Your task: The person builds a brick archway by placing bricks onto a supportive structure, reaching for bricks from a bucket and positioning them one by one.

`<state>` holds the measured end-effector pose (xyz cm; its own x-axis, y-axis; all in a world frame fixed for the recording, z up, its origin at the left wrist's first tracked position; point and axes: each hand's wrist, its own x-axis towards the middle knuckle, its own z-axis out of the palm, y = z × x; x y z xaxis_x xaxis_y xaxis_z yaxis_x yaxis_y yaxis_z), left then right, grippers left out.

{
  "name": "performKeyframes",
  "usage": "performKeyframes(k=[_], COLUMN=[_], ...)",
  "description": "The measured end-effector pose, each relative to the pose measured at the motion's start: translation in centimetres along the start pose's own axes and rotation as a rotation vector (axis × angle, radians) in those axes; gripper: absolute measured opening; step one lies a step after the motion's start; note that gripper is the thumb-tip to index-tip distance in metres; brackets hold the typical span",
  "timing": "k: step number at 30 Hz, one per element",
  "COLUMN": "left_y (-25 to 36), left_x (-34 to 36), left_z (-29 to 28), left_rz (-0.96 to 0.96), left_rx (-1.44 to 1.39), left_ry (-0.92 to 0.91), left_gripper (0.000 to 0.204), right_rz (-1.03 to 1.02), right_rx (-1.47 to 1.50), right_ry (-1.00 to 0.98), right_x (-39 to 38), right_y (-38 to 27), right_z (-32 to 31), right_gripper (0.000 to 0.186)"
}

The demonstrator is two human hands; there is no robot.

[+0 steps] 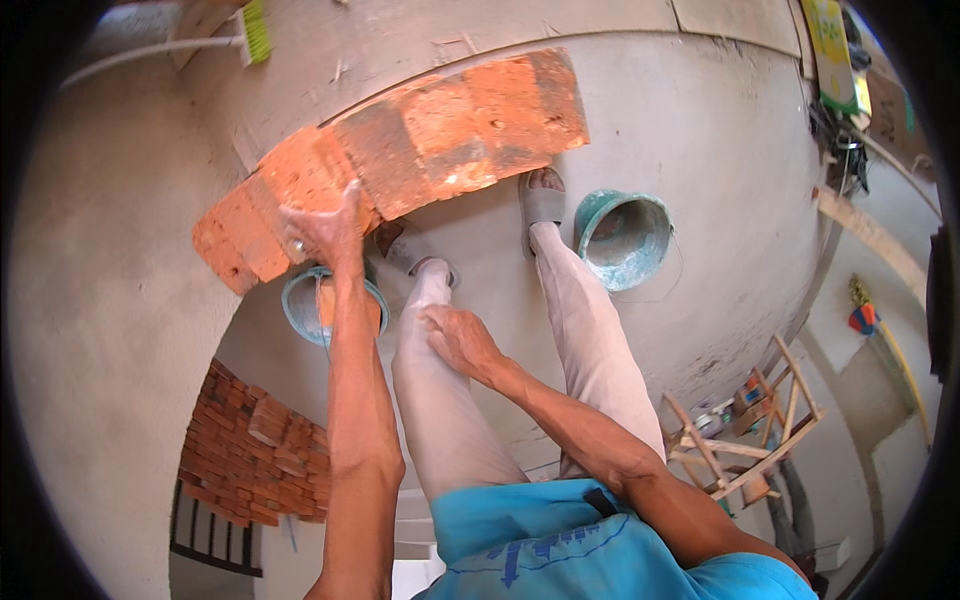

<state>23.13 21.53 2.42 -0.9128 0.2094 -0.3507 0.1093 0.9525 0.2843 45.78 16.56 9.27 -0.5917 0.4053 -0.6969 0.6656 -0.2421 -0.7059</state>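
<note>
My left hand (pixel 330 228) rests against the near side of a wall of orange-red bricks (pixel 430 130), its thumb and a finger spread; part of the hand is hidden. The brick wall runs in a curve from lower left to upper right. Over my left leg, my right hand (pixel 465 345) is closed, touching the pale trousers (pixel 430 390); whatever lies inside its fingers is hidden. Below the left hand stands a turquoise bucket (pixel 296 310) with an orange brick (pixel 352 306) in it, partly covered by my left forearm.
Right of my feet sits another turquoise bucket (pixel 590 240), stained inside, with a wire handle. Stacked bricks (pixel 250 440) lie at lower left. A wooden frame (pixel 750 450) stands at right. A broom with green bristles (pixel 256 32) is at upper left.
</note>
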Motion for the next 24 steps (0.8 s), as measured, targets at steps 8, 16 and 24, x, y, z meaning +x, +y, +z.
performKeyframes(k=[8,16,24], left_y=[-0.1,6.9,12.8], left_x=[1.8,-8.9,-21.7], left_z=[-0.9,-5.4,-0.6], left_rz=[0.0,-0.135,0.14], left_rx=[-0.235,-0.574,-0.383], left_ry=[-0.059,-0.368,-0.541], left_gripper=[0.091,0.069,0.093], right_rz=[0.061,0.024,0.148], right_rx=[0.087,0.505,0.721], right_ry=[0.155,0.298,0.374], right_x=[-0.1,0.6,1.8], right_y=[2.8,-1.8,-1.6], right_z=[-5.0,-12.6,-20.3], right_gripper=[0.036,0.05,0.064])
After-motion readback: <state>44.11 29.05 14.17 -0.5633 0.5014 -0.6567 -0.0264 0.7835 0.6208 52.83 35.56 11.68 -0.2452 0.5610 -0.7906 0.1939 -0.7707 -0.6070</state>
